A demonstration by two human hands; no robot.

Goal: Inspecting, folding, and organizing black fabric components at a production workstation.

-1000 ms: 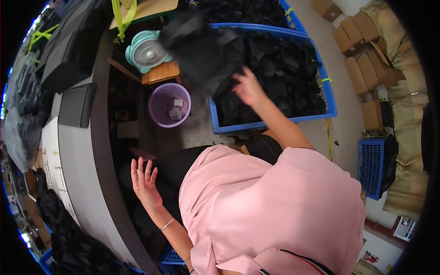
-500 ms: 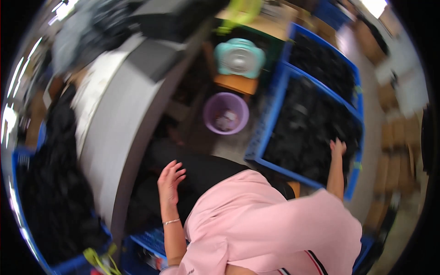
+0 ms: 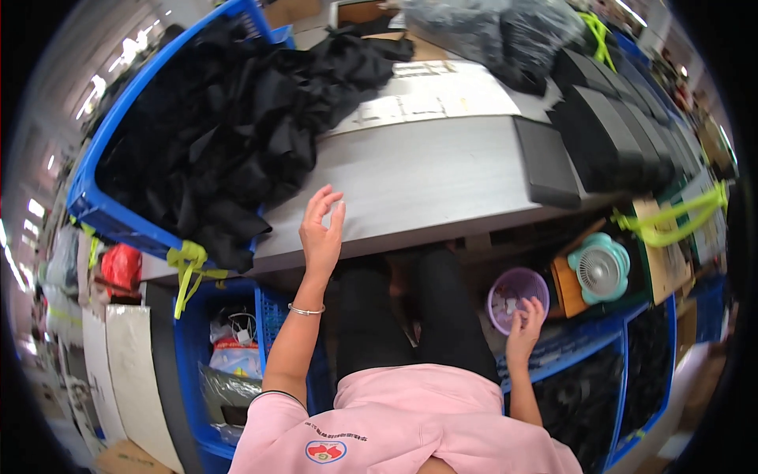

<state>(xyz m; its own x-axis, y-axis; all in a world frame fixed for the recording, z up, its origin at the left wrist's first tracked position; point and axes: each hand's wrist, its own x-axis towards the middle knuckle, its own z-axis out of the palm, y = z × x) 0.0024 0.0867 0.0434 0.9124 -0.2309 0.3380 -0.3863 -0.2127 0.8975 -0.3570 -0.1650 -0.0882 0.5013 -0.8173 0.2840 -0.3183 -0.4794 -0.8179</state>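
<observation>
Presently we logged the following at the work station. Item one: our left hand (image 3: 322,233), raised over the near edge of the grey table (image 3: 430,178), fingers (image 3: 317,202) loosely spread and holding nothing. Item two: our right hand (image 3: 524,330), lowered beside the legs, its fingers slack and open, also empty, just beside the rim of a small purple basket (image 3: 505,288) on the floor. Item three: a heap of black cloth (image 3: 237,134), spilling from a blue bin (image 3: 103,209) onto the far left part of the table, apart from the left hand but the nearest stock to it. Item four: black flat pads (image 3: 604,126) stacked in a row along the right end of the table, with one flat black pad (image 3: 546,162) lying singly beside them. Item five: a teal fan (image 3: 600,268) below the table, next to the purple basket. Item six: a second blue crate (image 3: 624,371) of dark goods at lower right. As to progress, we judged that no piece was in hand at this count; the cloth heap looked largely unworked, and a piece from it had yet to be picked up.
</observation>
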